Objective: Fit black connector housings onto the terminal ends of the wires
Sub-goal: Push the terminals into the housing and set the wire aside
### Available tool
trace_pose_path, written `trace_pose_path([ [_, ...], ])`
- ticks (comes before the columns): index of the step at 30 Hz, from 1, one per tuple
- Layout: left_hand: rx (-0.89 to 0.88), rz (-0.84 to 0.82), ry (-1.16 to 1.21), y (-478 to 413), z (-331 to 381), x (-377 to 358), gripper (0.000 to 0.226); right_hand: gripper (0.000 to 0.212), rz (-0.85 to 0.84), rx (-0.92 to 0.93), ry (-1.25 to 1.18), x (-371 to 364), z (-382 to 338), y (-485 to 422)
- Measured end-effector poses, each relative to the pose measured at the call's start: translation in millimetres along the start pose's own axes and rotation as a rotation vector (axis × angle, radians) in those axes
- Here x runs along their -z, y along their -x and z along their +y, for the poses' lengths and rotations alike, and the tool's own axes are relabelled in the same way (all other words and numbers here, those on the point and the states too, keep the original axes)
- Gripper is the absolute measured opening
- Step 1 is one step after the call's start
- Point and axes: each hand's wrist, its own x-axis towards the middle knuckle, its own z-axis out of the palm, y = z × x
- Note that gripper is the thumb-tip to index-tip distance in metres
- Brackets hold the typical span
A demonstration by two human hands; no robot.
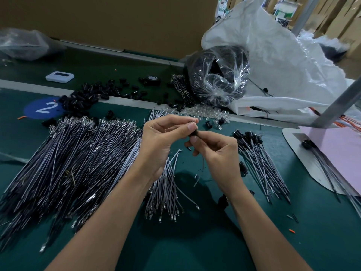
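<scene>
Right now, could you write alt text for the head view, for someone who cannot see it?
A person's left hand and right hand meet above a green table, together pinching a small black housing. Heaps of grey wires lie beneath and left; wires already capped lie right.

Bare green mat is left at near right, plus a strip between the forearms. The left is blocked by the big wire pile, the centre by a smaller wire bundle, and the right by finished wires and a pink sheet. The far edge is crowded by loose housings, a clear bag and a white sack. The far right is crossed by a slanted grey post.
</scene>
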Motion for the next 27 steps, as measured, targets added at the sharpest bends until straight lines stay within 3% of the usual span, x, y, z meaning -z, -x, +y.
trace_pose_path([
  [15, -0.001, 0.034, -0.027, -1, -6, -2, 0.009, 0.018, -0.008, 0.025, 0.057, 1, 4, -3],
  [21, 0.095, -0.080, -0.114, 0, -10, -4, 0.042, 0.010, 0.054, 0.029, 0.052, 6, 7, -4],
  [27, 0.068, -0.059, -0.127, 2, -11, -8, 0.029, 0.018, 0.057, 0.030, 0.013, 6, 10, -5],
])
